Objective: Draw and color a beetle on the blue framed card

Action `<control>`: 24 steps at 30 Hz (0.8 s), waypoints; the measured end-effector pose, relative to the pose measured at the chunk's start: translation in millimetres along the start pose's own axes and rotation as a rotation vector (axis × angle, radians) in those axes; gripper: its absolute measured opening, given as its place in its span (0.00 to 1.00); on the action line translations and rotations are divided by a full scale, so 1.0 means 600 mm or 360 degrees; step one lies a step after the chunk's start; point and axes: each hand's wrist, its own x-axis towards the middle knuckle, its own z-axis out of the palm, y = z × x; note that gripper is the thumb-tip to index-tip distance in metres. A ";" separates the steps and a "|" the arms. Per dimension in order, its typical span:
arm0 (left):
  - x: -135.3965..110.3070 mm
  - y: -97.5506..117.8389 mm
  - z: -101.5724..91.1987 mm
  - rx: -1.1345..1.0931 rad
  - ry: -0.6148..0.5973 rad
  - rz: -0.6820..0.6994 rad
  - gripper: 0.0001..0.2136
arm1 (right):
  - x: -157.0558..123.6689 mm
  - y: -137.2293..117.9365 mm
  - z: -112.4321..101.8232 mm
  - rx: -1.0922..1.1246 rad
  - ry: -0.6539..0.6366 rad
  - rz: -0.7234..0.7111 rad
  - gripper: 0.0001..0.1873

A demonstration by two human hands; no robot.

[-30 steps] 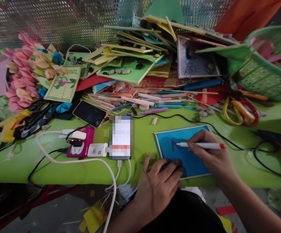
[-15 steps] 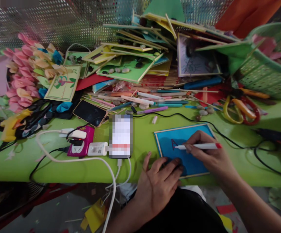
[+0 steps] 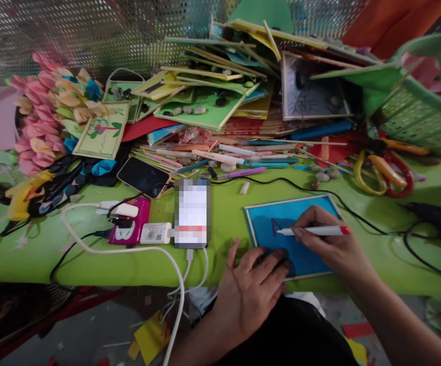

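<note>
My right hand (image 3: 327,244) grips a white felt-tip pen (image 3: 319,231) with a red end. Its tip rests on a blue card (image 3: 304,256) framed by thin pale sticks, beside a small dark red mark (image 3: 275,227) shaped like a letter A. My left hand (image 3: 254,279) lies with fingers spread over the card's lower left corner, touching it and the green table (image 3: 220,218). A small pinkish pen cap (image 3: 245,188) sits behind the card.
Left of the card are a phone (image 3: 193,213) on cables, a pink power strip (image 3: 132,223) and a dark phone (image 3: 144,177). Framed cards (image 3: 208,109) and loose pens are piled behind. Scissors (image 3: 382,173), a green basket (image 3: 426,112) and a glue gun (image 3: 434,216) stand right.
The red mark has gained lines and now looks more like an A. The whole view has shifted slightly; both hands keep nearly the same place on the card.
</note>
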 end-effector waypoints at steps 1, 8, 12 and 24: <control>-0.001 0.000 0.000 -0.0003 -0.0007 -0.0002 0.11 | 0.000 0.001 0.000 0.0001 0.0001 0.0005 0.13; -0.002 0.000 0.001 0.0079 -0.0052 0.0008 0.12 | 0.002 -0.003 0.001 -0.0001 0.0029 0.0043 0.13; -0.001 0.000 0.001 0.0107 -0.0033 0.0010 0.12 | 0.002 -0.006 0.002 0.0012 0.0050 0.0052 0.14; 0.000 -0.001 -0.002 0.0065 -0.0047 0.0013 0.12 | -0.011 0.030 0.001 0.0024 0.0087 0.0078 0.12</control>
